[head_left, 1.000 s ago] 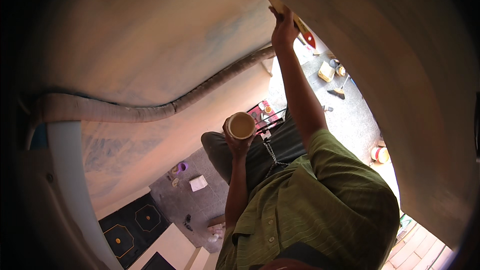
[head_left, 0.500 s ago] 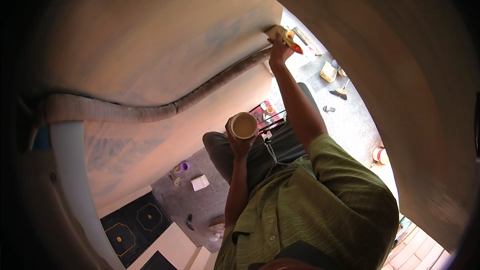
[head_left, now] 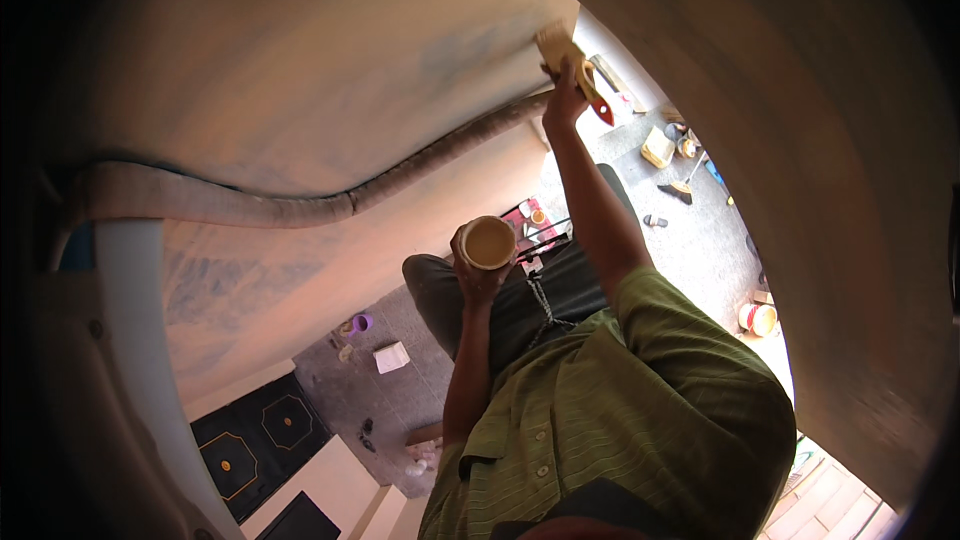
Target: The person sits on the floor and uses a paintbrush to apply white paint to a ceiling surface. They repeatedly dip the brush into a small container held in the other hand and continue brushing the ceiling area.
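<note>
My right hand (head_left: 566,100) reaches up and away, its fingers closed round a wide paintbrush (head_left: 590,90) with a red-tipped handle. The pale bristles rest at or very close to the edge of the peach-coloured wall (head_left: 400,50); contact is hard to make out. In front of my body, my left hand (head_left: 478,280) grips a round tub (head_left: 488,242) from below and the side. Cream-coloured paint shows inside it, and the tub's mouth faces up. The wall bears greyish, streaky patches.
A wrapped pipe (head_left: 300,210) runs bent along the wall. Far below, the floor holds a broom (head_left: 678,190), a yellowish container (head_left: 657,148), a slipper (head_left: 655,221), a white box (head_left: 392,357) and a purple cup (head_left: 362,322). A black panelled door (head_left: 260,440) stands lower left.
The brush has tilted so its bristles point up and its broad face shows. My right hand has shifted slightly right. The tub stays almost in place, and the view has turned a little.
</note>
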`<state>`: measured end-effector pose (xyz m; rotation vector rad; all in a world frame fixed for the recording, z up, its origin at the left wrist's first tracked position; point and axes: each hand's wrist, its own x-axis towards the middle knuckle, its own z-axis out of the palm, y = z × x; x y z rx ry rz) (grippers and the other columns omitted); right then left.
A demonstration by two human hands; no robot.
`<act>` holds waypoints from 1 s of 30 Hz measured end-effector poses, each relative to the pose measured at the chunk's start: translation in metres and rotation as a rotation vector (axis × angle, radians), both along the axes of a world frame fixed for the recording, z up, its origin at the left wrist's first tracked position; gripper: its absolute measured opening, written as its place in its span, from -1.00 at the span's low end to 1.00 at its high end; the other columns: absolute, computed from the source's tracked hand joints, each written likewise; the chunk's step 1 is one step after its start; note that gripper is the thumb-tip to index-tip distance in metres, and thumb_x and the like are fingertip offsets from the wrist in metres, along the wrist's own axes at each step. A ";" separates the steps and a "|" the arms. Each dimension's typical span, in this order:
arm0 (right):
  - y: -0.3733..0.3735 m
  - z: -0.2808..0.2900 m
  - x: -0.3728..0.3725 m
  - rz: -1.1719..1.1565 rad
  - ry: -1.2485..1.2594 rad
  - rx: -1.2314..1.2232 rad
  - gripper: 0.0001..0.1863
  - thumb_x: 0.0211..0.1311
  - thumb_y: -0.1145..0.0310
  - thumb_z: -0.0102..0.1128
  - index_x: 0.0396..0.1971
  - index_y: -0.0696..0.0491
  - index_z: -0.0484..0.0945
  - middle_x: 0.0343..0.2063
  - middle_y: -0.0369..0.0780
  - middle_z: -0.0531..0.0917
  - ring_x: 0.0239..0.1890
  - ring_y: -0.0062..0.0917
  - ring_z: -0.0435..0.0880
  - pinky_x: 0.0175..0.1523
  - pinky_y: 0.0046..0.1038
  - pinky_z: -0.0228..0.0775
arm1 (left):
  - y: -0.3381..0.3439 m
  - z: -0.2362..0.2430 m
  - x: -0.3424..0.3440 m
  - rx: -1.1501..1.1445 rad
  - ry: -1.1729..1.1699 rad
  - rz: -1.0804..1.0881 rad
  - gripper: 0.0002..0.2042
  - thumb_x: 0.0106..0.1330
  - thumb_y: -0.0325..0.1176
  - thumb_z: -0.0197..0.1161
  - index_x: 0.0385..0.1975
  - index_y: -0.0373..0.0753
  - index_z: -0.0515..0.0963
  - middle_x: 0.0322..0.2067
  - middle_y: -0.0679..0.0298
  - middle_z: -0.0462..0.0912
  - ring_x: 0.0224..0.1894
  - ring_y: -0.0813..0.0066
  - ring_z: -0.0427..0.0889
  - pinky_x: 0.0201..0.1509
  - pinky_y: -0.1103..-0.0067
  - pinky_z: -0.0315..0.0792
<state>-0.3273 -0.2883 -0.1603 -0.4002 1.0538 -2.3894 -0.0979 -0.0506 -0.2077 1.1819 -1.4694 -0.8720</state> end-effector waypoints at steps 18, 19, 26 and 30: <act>-0.015 0.082 0.011 0.028 0.013 -0.214 -0.65 0.37 0.38 0.25 -0.01 0.28 0.40 -0.12 -0.07 0.61 -0.24 -0.39 0.73 -0.08 -0.40 0.72 | 0.003 -0.009 0.002 0.022 0.053 0.007 -0.13 -0.11 -0.42 0.69 0.22 -0.31 0.26 0.04 0.08 0.56 0.08 0.23 0.59 0.18 0.32 0.50; -0.023 0.053 0.005 -0.023 0.033 -0.154 -0.64 0.37 0.38 0.26 -0.01 0.28 0.41 -0.11 -0.07 0.60 -0.24 -0.40 0.73 -0.08 -0.40 0.73 | 0.001 -0.007 -0.002 0.018 0.043 -0.004 -0.13 -0.12 -0.42 0.69 0.22 -0.31 0.26 0.04 0.08 0.56 0.08 0.23 0.59 0.18 0.33 0.50; 0.017 -0.035 0.017 -0.053 -0.101 0.280 -0.60 0.33 0.46 0.26 0.08 0.30 0.42 -0.07 -0.06 0.62 -0.20 -0.42 0.72 -0.21 -0.48 0.74 | 0.001 0.009 0.000 -0.076 -0.086 0.023 -0.16 -0.10 -0.39 0.68 0.21 -0.29 0.28 0.01 0.03 0.60 0.04 0.17 0.65 0.12 0.34 0.54; 0.001 -0.007 0.023 -0.102 -0.087 0.212 -0.64 0.34 0.43 0.26 0.05 0.26 0.44 -0.11 -0.11 0.62 -0.20 -0.47 0.69 -0.22 -0.51 0.68 | 0.000 0.004 -0.002 -0.077 -0.036 0.009 -0.16 -0.09 -0.39 0.68 0.21 -0.29 0.29 0.00 0.03 0.60 0.03 0.16 0.65 0.12 0.34 0.55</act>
